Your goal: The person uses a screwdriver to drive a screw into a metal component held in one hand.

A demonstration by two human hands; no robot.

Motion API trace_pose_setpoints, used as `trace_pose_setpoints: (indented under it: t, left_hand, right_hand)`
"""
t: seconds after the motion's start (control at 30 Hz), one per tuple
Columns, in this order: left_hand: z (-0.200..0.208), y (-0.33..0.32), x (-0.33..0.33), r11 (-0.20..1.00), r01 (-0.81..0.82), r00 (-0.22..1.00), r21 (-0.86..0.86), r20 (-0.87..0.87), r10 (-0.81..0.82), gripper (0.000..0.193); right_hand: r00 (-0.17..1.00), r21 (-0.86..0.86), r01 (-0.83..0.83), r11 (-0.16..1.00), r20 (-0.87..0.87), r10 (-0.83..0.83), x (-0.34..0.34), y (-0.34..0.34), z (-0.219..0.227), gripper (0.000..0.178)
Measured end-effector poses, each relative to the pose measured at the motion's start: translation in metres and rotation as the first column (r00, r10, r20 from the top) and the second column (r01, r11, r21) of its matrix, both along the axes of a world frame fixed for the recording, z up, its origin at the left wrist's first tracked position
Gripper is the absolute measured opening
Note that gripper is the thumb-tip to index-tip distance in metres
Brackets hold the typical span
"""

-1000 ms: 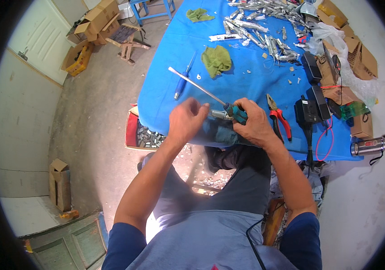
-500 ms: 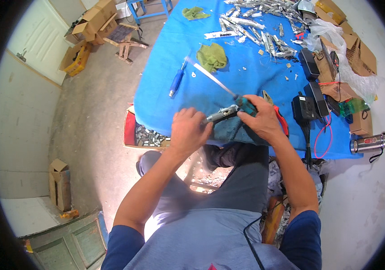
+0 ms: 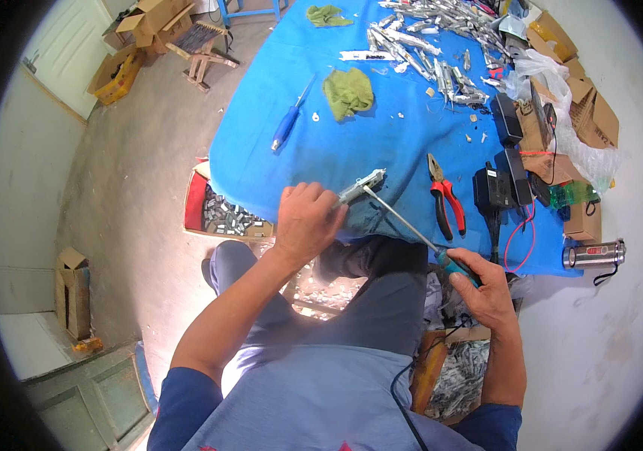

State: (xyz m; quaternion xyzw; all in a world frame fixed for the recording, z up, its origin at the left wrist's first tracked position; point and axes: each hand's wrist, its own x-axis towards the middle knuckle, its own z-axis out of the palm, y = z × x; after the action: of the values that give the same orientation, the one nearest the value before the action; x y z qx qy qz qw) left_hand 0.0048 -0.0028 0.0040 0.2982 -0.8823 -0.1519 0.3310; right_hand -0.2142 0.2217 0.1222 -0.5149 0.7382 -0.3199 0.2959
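My left hand [image 3: 308,224] is closed around one end of a slim silver-grey part [image 3: 365,184], pressing it near the table's front edge. In my right hand [image 3: 488,289] is a screwdriver [image 3: 405,222] with a teal handle and a long pale shaft. Its tip meets the side of the part close to the far end. Right of the part lie pliers [image 3: 447,199] with red and black handles. A blue-handled screwdriver [image 3: 287,126] and a crumpled green cloth [image 3: 347,94] rest farther back.
Many similar silver parts [image 3: 430,56] are heaped at the back of the blue-covered table [image 3: 254,169]. Black adapters [image 3: 493,188], a pink cable and a metal flask [image 3: 596,254] line the right side. A red-lined box [image 3: 195,201] of small pieces stands below the left edge.
My right hand has swung down and right, turning the screwdriver so its tip now touches the part. The pliers, earlier mostly covered by that hand, are in full view.
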Motion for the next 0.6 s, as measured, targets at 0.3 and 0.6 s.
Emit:
trace_pose_setpoints:
  t: [0.3,0.6]
  left_hand:
    - [0.001,0.009,-0.001,1.000,-0.007,0.997,-0.006,-0.075,0.006,0.019]
    - [-0.002,0.012,0.001,1.000,-0.029,0.998,0.000,-0.050,0.029,0.015]
  right_hand:
    - [0.997,-0.048,-0.037,0.998,-0.062,0.034,0.004,-0.009,-0.001,0.033]
    - [0.981,-0.003,-0.064,0.998,-0.185,0.062,0.011,-0.019,0.025,0.031]
